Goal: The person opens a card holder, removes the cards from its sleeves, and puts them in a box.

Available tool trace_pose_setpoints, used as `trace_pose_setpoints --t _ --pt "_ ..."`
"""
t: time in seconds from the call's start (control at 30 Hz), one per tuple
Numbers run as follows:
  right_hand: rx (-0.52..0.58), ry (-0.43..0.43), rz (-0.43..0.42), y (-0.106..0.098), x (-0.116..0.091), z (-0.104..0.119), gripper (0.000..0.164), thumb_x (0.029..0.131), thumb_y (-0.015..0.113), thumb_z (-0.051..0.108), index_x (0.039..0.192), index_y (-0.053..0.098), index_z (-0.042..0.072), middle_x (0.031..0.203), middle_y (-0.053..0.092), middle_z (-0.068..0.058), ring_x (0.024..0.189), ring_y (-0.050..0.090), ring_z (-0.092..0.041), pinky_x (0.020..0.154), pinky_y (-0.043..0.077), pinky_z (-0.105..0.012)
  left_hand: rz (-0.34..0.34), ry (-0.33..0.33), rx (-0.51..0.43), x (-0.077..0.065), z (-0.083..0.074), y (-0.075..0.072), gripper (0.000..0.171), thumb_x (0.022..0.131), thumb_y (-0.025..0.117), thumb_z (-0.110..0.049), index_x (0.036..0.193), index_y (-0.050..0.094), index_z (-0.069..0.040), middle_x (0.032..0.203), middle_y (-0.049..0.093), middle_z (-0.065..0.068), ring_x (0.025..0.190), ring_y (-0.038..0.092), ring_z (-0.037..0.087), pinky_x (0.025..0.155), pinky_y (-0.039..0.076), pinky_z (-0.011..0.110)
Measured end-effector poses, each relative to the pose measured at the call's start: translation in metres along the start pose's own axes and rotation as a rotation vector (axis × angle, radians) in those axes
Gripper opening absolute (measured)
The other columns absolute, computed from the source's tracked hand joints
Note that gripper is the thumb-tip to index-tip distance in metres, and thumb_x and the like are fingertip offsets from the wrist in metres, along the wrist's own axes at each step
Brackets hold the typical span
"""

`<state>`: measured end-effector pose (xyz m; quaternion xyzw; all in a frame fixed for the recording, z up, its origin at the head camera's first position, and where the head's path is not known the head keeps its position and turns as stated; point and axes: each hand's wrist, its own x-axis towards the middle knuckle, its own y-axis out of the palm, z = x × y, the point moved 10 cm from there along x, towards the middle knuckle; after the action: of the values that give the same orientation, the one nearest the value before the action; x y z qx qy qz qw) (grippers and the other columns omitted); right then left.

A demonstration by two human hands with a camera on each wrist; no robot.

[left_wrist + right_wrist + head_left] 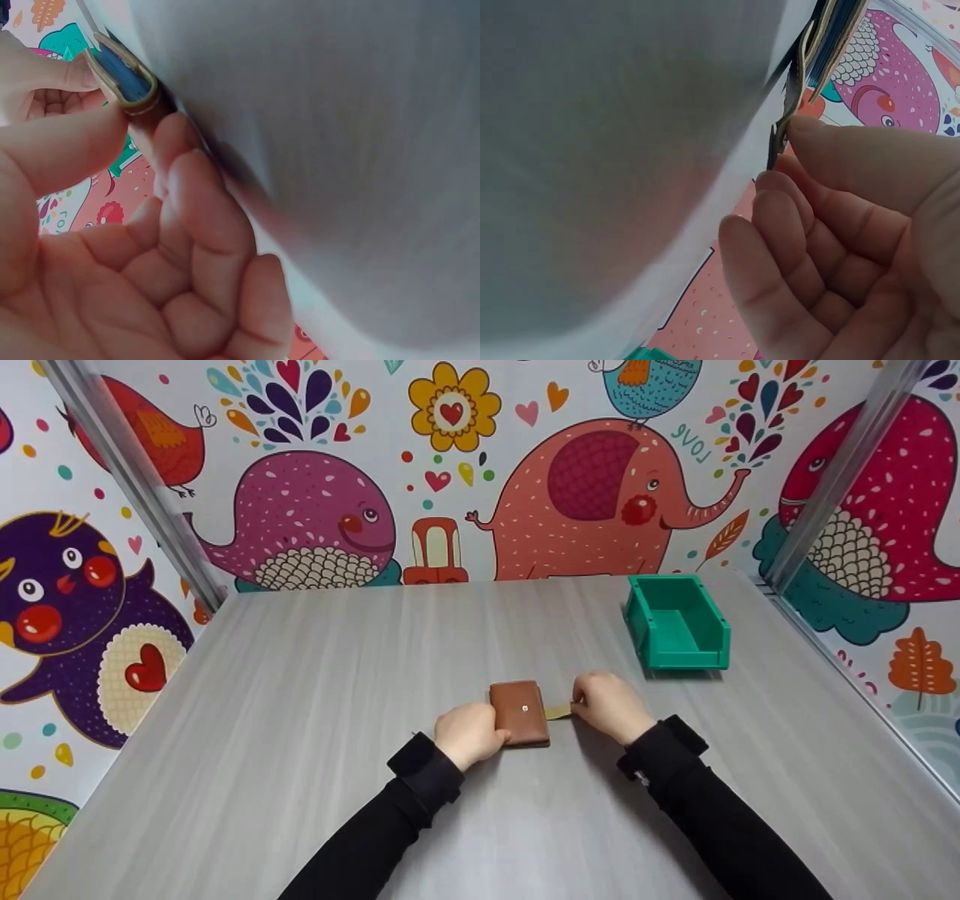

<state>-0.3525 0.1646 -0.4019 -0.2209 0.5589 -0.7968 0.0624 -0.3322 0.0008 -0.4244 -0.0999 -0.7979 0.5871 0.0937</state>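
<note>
Brown wallet [519,714]: long axis fore-and-aft
Left hand [469,734]: nearer, grips wallet's left edge
Right hand [610,706]: pinches tab [558,712], right of wallet

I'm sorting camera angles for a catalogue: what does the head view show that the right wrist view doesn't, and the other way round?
Only the head view: the left hand holding the brown wallet, the small stud on its cover, and the black sleeves.

Only the right wrist view: the bluish layers between the wallet's covers, and the palm side of the right hand.

Both: the wallet, the right hand pinching its tab, the table and the cartoon-printed wall.
</note>
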Motion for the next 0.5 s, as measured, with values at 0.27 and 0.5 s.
trace_pose_setpoints --t 0.27,0.5 --pt "-0.01 -0.013 0.044 0.0033 0.0002 0.0007 0.006 0.073 0.069 0.002 0.072 0.064 0.005 0.067 0.059 -0.004 0.062 0.055 -0.022 0.059 0.045 -0.037 0.003 0.002 -0.007 -0.0013 -0.0004 -0.0005 0.029 0.08 0.068 -0.037 0.071 0.059 -0.011 0.063 0.053 0.002 0.055 0.051 0.018 0.051 0.042 0.038" --pt "0.002 -0.005 0.059 0.0059 0.0023 -0.0006 0.007 0.071 0.07 0.0 0.07 0.065 0.005 0.066 0.059 -0.003 0.062 0.056 -0.022 0.061 0.045 -0.038 0.007 -0.001 -0.008 -0.0006 -0.0008 -0.0006 0.03 0.08 0.068 -0.037 0.069 0.058 -0.011 0.063 0.053 0.002 0.055 0.051 0.018 0.051 0.042 0.038"
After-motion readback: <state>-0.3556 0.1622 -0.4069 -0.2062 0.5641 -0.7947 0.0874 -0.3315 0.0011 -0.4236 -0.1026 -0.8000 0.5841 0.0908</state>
